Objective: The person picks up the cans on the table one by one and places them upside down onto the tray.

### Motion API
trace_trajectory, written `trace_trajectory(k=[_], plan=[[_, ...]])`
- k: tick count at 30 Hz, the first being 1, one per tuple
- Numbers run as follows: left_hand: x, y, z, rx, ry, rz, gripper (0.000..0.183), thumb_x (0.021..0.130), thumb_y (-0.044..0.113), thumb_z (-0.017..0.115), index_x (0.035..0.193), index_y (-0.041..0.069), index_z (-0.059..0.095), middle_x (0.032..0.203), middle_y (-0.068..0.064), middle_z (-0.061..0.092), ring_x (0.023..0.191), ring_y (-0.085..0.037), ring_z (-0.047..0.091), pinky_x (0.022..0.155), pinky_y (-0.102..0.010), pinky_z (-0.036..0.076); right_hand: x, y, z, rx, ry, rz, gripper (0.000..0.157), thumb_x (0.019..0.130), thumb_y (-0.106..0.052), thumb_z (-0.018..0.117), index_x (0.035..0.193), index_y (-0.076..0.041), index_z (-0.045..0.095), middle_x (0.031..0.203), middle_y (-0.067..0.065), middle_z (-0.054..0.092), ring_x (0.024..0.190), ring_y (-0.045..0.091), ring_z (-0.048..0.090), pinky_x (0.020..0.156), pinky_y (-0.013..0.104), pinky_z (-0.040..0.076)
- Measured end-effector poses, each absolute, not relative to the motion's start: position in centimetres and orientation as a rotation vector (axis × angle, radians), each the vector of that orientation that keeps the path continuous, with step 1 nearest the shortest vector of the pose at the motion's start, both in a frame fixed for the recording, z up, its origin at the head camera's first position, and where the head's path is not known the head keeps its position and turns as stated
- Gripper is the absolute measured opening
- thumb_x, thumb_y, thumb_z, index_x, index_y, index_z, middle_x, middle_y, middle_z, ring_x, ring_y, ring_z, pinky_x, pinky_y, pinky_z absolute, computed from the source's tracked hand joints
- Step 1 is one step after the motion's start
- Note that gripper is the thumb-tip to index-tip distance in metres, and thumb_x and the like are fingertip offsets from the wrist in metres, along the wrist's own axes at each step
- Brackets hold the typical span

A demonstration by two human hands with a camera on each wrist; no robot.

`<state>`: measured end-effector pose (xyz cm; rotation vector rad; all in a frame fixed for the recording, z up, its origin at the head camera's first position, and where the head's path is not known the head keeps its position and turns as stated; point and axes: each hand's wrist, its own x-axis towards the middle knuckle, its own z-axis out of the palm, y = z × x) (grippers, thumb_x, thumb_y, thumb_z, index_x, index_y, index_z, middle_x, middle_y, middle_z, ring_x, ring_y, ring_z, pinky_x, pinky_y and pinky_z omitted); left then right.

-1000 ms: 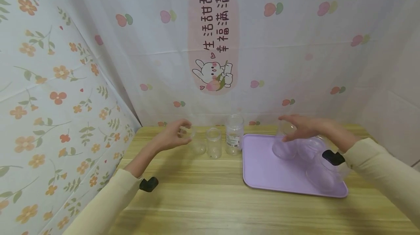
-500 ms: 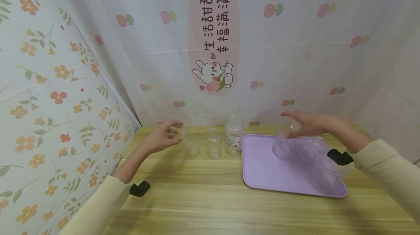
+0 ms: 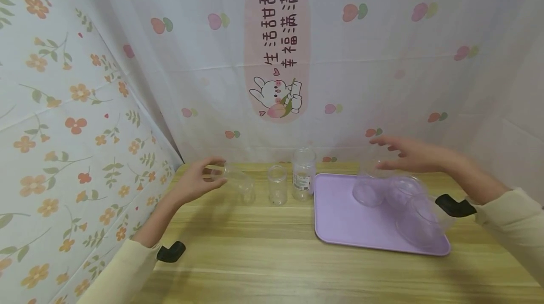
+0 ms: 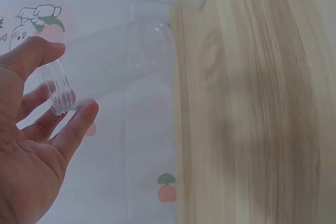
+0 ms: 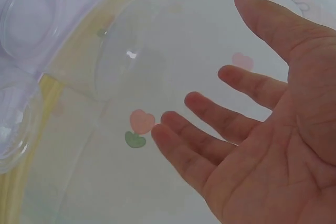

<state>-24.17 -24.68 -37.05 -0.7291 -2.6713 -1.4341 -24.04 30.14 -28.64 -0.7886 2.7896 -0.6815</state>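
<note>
My left hand point(image 3: 193, 181) grips a clear plastic jar point(image 3: 239, 185) by its threaded neck, thumb on one side and fingers on the other. That jar leans, its base low over the table to the right of the hand. Held out at the right, my right hand point(image 3: 418, 155) has spread, loosely bent fingers around nothing. Beside and below it, a clear cup-shaped container point(image 5: 100, 40) stands on the purple tray point(image 3: 348, 228). A smaller upright clear jar point(image 3: 277, 187) and a taller clear jar point(image 3: 303, 179) with a barcode label stand between the hands.
Two more clear rounded containers, one behind point(image 3: 403, 191) and one nearer the front point(image 3: 420, 228), sit on the tray's right side. The wooden table point(image 3: 255, 252) ends at a printed curtain point(image 3: 340, 82) at the back. A floral cloth point(image 3: 76, 153) hangs on the left.
My left hand has moved left with the jar, which tilts more now. The right hand has drawn away from the container on the tray, up and to the right, its fingers straighter.
</note>
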Motion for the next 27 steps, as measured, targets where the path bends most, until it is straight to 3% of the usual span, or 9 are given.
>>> trace_trajectory(k=[11,13,15,18,20,23,27], plan=[[-23.7,-25.1,-37.2,-0.710,-2.643,-1.509,0.052,0.095,0.008,0.074,0.140,-0.004,0.052,0.140,-0.023,0.051,0.121,-0.042,0.058,0.092,-0.037,0.056,-22.7,32.6,-29.1,-0.885,2.891,-0.766,0.059,0.096,-0.019,0.073,0.145,0.000,0.048,0.143,0.026,0.051,0.123,0.046,0.054,0.097,0.062,0.047],[-23.5,-25.1,-37.2,-0.706,-2.636,-1.509,0.052,0.095,0.009,0.074,0.140,-0.003,0.052,0.141,-0.022,0.051,0.121,-0.042,0.058,0.091,-0.037,0.056,-22.3,33.2,-29.3,-0.914,2.926,-0.781,0.056,0.095,-0.014,0.073,0.144,-0.001,0.049,0.141,0.025,0.053,0.120,0.045,0.057,0.094,0.054,0.052],[-23.3,-25.1,-37.2,-0.702,-2.629,-1.513,0.052,0.094,0.009,0.074,0.140,-0.003,0.052,0.141,-0.021,0.051,0.121,-0.041,0.058,0.092,-0.037,0.056,-22.1,33.8,-29.4,-0.935,2.960,-0.808,0.053,0.095,-0.010,0.073,0.143,0.000,0.051,0.138,0.024,0.055,0.117,0.043,0.059,0.091,0.039,0.055],[-23.0,-25.0,-37.1,-0.699,-2.606,-1.547,0.053,0.095,0.010,0.074,0.141,-0.002,0.052,0.143,-0.020,0.049,0.121,-0.041,0.057,0.093,-0.037,0.055,-21.5,34.5,-29.6,-0.883,3.000,-0.917,0.048,0.095,-0.007,0.072,0.140,-0.002,0.055,0.134,0.020,0.059,0.115,0.027,0.063,0.087,0.018,0.051],[-22.7,-25.0,-37.2,-0.700,-2.591,-1.581,0.053,0.095,0.010,0.073,0.142,-0.001,0.051,0.144,-0.020,0.047,0.123,-0.041,0.056,0.093,-0.037,0.055,-21.1,34.8,-29.8,-0.851,3.011,-1.023,0.044,0.095,-0.003,0.072,0.137,-0.001,0.058,0.130,0.015,0.062,0.112,0.012,0.063,0.085,0.011,0.048],[-22.4,-25.1,-37.3,-0.700,-2.551,-1.639,0.052,0.096,0.009,0.072,0.142,-0.001,0.050,0.143,-0.020,0.047,0.124,-0.042,0.054,0.091,-0.035,0.056,-20.7,35.1,-30.2,-0.833,3.013,-1.174,0.041,0.094,0.003,0.069,0.134,0.000,0.060,0.125,0.002,0.064,0.107,-0.002,0.060,0.082,0.011,0.050],[-22.0,-25.2,-37.5,-0.702,-2.470,-1.716,0.049,0.096,0.005,0.071,0.141,-0.002,0.051,0.141,-0.021,0.048,0.121,-0.041,0.056,0.084,-0.034,0.058,-20.2,35.4,-30.6,-0.818,3.022,-1.277,0.039,0.096,0.003,0.067,0.134,-0.001,0.060,0.122,-0.011,0.065,0.107,-0.002,0.061,0.081,0.012,0.052]])
